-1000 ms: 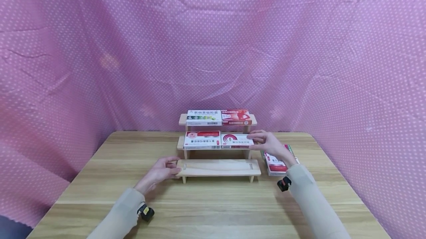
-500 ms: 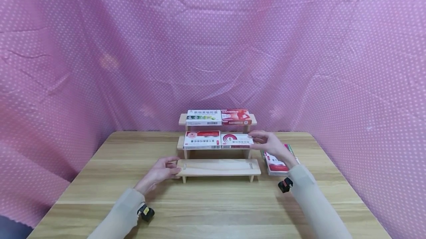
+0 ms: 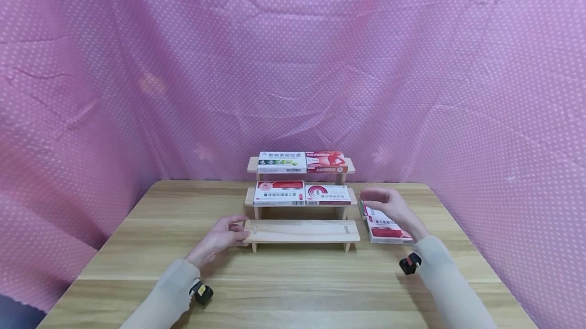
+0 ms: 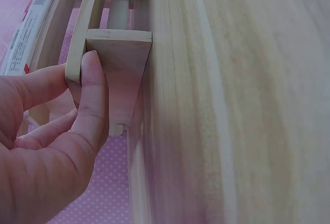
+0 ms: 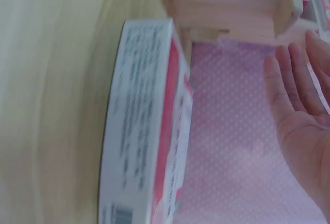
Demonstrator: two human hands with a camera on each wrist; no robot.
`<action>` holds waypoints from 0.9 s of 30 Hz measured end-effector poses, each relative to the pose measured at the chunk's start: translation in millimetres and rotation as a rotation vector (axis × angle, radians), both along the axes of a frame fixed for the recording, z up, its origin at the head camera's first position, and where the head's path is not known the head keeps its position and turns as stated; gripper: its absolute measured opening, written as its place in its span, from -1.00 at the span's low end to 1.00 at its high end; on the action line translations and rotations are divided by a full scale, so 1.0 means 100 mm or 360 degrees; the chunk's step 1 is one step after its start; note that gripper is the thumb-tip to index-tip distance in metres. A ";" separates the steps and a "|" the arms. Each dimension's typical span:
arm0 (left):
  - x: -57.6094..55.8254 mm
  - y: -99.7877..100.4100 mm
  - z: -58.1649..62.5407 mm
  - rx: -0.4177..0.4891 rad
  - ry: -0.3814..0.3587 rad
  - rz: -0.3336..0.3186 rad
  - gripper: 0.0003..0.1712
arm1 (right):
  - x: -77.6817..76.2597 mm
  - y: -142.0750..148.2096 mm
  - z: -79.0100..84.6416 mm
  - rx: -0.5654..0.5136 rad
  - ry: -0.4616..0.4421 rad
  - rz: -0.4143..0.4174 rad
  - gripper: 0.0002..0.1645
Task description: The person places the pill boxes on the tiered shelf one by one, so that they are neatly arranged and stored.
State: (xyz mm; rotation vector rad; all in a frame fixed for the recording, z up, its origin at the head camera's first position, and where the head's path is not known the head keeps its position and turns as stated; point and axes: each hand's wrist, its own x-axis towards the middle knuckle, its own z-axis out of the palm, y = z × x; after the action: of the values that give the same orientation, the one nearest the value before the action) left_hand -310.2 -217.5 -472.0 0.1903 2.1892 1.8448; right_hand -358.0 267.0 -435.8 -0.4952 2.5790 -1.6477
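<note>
A three-step wooden display rack (image 3: 300,231) stands on the table. At its left, my left hand (image 3: 224,233) pinches the end of the lowest board; the left wrist view shows the thumb and fingers (image 4: 93,87) on either side of that board. The middle step bears a red-and-white medicine box (image 3: 279,193) and one with pink arcs (image 3: 327,195). My right hand (image 3: 389,206), holding nothing, hovers right of the rack over more medicine boxes (image 3: 389,233) on the table. Its fingers extend loosely in the right wrist view, and it partly hides those boxes in the head view.
On the top step lie a white-and-green medicine box (image 3: 281,162) and a red one (image 3: 326,161), side by side. Pink dotted cloth (image 3: 293,75) hangs behind and beside the wooden table (image 3: 293,288).
My right hand has let go of the arc-patterned box on the middle step and moved right, over the boxes on the table. The left hand keeps its place on the rack.
</note>
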 end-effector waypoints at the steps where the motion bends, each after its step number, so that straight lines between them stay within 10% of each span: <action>1: 0.00 0.00 0.00 -0.0001 0.0002 -0.0002 -0.28 | 0.01 0.04 -0.01 0.0011 -0.0007 0.0005 -0.41; 27: 0.01 -0.01 0.03 -0.0019 -0.0009 -0.0016 -0.28 | 0.26 0.83 -0.17 0.0340 -0.0197 -0.0084 -0.30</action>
State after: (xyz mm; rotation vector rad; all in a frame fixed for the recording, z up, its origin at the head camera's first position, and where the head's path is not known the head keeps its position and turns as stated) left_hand -309.1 -218.4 -469.3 0.1930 2.1910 1.8246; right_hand -331.8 349.7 -453.0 -0.3045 2.6537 -1.3472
